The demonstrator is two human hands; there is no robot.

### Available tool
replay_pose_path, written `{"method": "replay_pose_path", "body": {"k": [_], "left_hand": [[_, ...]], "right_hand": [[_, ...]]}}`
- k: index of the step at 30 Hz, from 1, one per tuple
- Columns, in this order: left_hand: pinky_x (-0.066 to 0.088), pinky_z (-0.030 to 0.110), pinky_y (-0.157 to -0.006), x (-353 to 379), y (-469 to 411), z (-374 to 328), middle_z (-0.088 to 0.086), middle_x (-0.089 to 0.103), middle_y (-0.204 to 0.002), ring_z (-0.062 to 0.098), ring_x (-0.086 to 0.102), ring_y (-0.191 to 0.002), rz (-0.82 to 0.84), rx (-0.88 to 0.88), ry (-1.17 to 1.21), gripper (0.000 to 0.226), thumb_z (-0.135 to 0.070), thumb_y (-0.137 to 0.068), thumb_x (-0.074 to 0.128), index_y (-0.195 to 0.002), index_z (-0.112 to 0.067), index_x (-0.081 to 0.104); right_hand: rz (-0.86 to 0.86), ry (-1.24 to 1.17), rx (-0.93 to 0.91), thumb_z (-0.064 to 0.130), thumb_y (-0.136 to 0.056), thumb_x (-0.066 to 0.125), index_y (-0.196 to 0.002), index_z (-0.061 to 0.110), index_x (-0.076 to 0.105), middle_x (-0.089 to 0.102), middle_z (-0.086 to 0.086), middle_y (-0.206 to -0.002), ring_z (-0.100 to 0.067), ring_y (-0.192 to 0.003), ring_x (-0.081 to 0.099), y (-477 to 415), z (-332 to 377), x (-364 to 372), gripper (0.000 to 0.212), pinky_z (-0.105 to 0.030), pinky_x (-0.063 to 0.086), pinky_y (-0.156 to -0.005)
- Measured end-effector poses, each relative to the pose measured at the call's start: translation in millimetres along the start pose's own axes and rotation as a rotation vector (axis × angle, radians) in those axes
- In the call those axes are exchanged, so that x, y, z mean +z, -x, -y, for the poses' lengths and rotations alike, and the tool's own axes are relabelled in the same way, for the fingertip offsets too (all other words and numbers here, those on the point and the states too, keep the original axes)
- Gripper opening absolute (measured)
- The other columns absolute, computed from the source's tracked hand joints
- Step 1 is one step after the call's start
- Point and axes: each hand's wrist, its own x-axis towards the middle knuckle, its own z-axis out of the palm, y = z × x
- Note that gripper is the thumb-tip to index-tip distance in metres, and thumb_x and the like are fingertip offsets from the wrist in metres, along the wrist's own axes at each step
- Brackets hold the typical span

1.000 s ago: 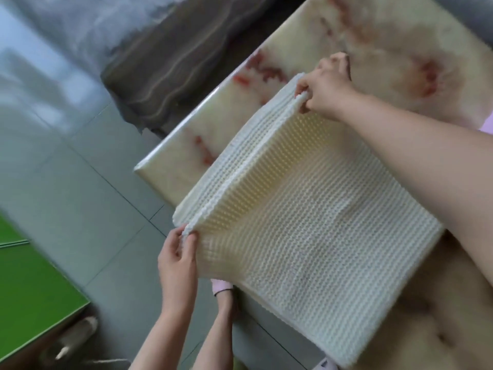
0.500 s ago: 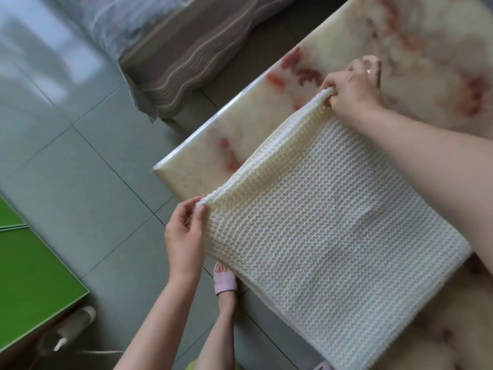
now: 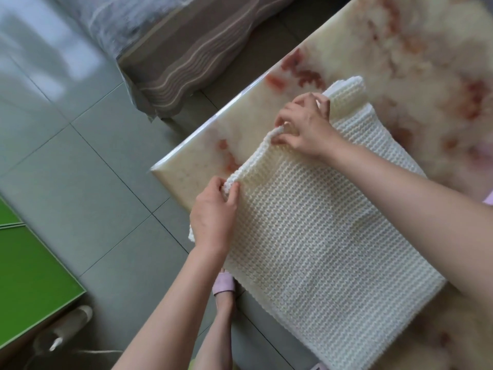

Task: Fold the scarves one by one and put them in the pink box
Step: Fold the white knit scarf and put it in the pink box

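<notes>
Head view shows your left hand (image 3: 213, 212) and right hand (image 3: 304, 129) each pinching the raised folded edge of the cream waffle-knit scarf (image 3: 320, 236), which lies on the red-veined marble tabletop (image 3: 197, 158), probably to square its layers for another fold.

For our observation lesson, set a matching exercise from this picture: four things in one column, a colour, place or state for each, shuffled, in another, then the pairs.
Column one
1 scarf
2 left hand
3 table
4 slipper

Column two
A lilac, on the floor
B marbled cream and red
C cream knit, lying on the table
D pinching the scarf's edge

Pairs: 1-C, 2-D, 3-B, 4-A
</notes>
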Motion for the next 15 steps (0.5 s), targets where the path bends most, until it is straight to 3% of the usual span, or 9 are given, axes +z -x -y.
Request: {"method": "replay_pose_path", "body": {"k": [2, 5, 9, 13, 15], "left_hand": [[0.047, 0.036, -0.073, 3, -2, 2, 0.004, 0.067, -0.098, 0.027, 0.061, -0.091, -0.027, -0.018, -0.029, 0.026, -0.039, -0.095, 0.046, -0.104, -0.017, 0.057], [0.042, 0.037, -0.077, 6, -4, 4, 0.006, 0.063, -0.102, 0.028, 0.057, -0.097, -0.038, 0.079, -0.161, 0.026, -0.034, -0.097, 0.043, -0.107, -0.013, 0.054], [0.034, 0.033, -0.095, 16, -11, -15, 0.004, 0.054, -0.122, 0.024, 0.046, -0.114, -0.018, 0.247, -0.216, 0.040, -0.037, -0.095, 0.047, -0.128, -0.015, 0.049], [0.035, 0.033, -0.097, 34, -27, -48, 0.007, 0.054, -0.125, 0.024, 0.047, -0.116, 0.028, 0.331, -0.168, 0.046, -0.040, -0.094, 0.049, -0.130, -0.011, 0.048], [0.035, 0.035, -0.096, 44, -38, -62, 0.009, 0.056, -0.122, 0.027, 0.049, -0.115, 0.033, 0.320, -0.157, 0.043, -0.040, -0.095, 0.047, -0.127, -0.010, 0.050]], "right_hand": [[-0.039, -0.008, 0.032, 0.038, -0.082, 0.067, -0.103, 0.018, 0.066, 0.057, 0.003, -0.117, -0.024, -0.126, 0.032, -6, 6, 5, 0.029, -0.027, 0.005, -0.099], [0.086, 0.047, 0.079, 0.042, -0.088, 0.058, -0.116, 0.020, 0.060, 0.044, -0.002, -0.133, -0.024, -0.132, 0.025, -3, 11, 21, 0.035, -0.032, 0.002, -0.109], [-0.136, -0.110, 0.135, 0.036, -0.087, 0.060, -0.126, 0.021, 0.055, 0.032, -0.004, -0.147, -0.025, -0.139, 0.019, 15, 1, 21, 0.041, -0.037, 0.005, -0.114], [-0.450, -0.310, 0.557, 0.030, -0.082, 0.064, -0.131, 0.014, 0.051, 0.037, -0.011, -0.141, -0.028, -0.130, 0.035, 29, -52, 0, 0.054, -0.036, 0.023, -0.110], [-0.366, -0.356, 0.805, 0.039, -0.086, 0.063, -0.133, 0.014, 0.048, 0.040, -0.010, -0.140, -0.030, -0.130, 0.033, 30, -79, -10, 0.055, -0.033, 0.022, -0.109]]}}
